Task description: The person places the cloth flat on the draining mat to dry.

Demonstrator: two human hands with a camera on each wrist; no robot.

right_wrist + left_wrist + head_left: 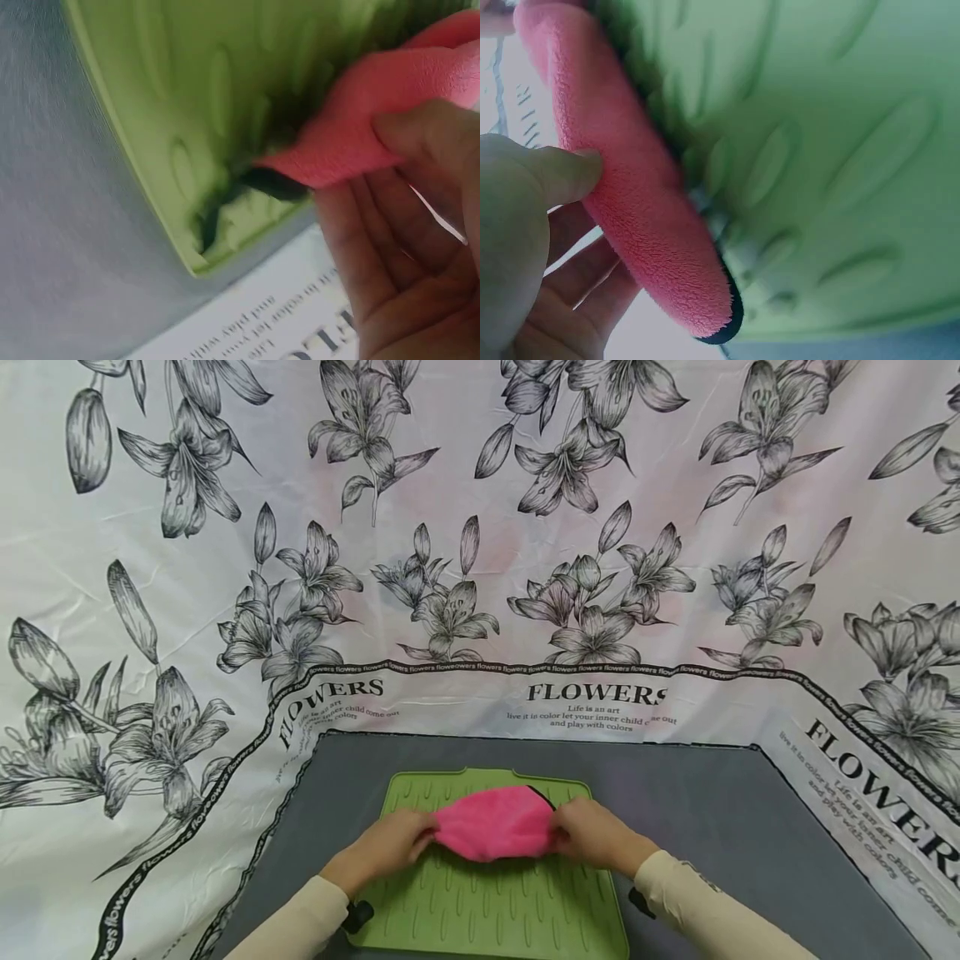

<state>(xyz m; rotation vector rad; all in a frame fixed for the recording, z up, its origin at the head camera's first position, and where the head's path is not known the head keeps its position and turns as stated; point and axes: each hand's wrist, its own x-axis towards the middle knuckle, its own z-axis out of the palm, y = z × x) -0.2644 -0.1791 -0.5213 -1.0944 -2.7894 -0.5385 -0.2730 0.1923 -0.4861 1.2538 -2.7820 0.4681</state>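
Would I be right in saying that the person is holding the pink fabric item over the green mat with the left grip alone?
Not quite: the left grip is not alone. The right grip pinches the pink fabric item too, as the head view shows. It is indeed held over the green mat.

Pink cloth — black-edged, green mat, grey table
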